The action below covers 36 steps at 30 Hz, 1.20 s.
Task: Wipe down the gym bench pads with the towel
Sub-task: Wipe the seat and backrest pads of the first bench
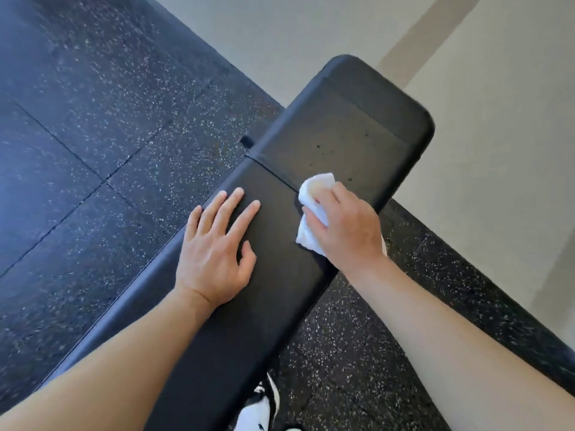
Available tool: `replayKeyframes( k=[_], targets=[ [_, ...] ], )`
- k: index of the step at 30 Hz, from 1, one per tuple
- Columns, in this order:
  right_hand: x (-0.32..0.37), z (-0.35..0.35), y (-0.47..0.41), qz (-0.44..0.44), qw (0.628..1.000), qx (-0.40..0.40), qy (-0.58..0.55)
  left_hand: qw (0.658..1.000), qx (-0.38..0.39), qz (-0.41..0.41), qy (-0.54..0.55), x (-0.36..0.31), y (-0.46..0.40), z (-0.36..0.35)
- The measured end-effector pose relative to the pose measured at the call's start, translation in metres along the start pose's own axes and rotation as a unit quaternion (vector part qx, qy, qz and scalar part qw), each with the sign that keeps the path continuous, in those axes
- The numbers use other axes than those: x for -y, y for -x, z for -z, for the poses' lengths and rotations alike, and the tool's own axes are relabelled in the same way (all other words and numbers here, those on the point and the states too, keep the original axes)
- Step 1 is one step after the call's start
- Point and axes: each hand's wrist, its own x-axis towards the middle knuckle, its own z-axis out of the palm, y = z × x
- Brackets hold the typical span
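A black gym bench runs diagonally from the lower left to the upper right. Its long near pad (249, 306) meets the shorter far pad (351, 129) at a seam. My left hand (214, 247) lies flat on the near pad, fingers straight and spread. My right hand (345, 225) grips a bunched white towel (314, 194) and presses it on the bench's right side, right at the seam. Small dark specks dot the far pad beyond the towel.
Dark speckled rubber floor tiles (93, 150) surround the bench. A pale wall (497, 150) rises close behind the far pad's end. A black-and-white shoe (258, 409) shows under the bench's right edge at the bottom.
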Motion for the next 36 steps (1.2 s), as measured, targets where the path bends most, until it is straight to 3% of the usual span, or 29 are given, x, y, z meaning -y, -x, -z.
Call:
replayKeyframes(
  k=[12, 20, 24, 29, 33, 36],
  targets=[
    [0.042, -0.067, -0.139, 0.071, 0.996, 0.042, 0.033, 1.0, 0.031, 0.004, 0.005, -0.001, -0.006, 0.007],
    [0.043, -0.065, -0.149, 0.085, 0.995, 0.058, 0.005, 0.998, 0.061, 0.008, -0.01, -0.004, -0.007, 0.008],
    [0.03, -0.046, -0.121, 0.094, 0.993, 0.047, -0.049, 0.995, 0.034, 0.089, 0.009, -0.022, -0.029, 0.013],
    [-0.04, 0.023, -0.02, 0.159, 0.979, 0.117, -0.046, 0.974, 0.008, 0.227, -0.015, -0.077, -0.056, -0.012],
    [-0.104, 0.052, 0.013, 0.189, 0.974, 0.122, -0.037, 0.971, -0.007, 0.239, -0.024, -0.083, -0.058, -0.021],
    [-0.106, 0.043, 0.009, 0.148, 0.982, 0.098, -0.06, 0.969, -0.017, 0.243, -0.034, -0.082, -0.058, -0.023]
  ],
)
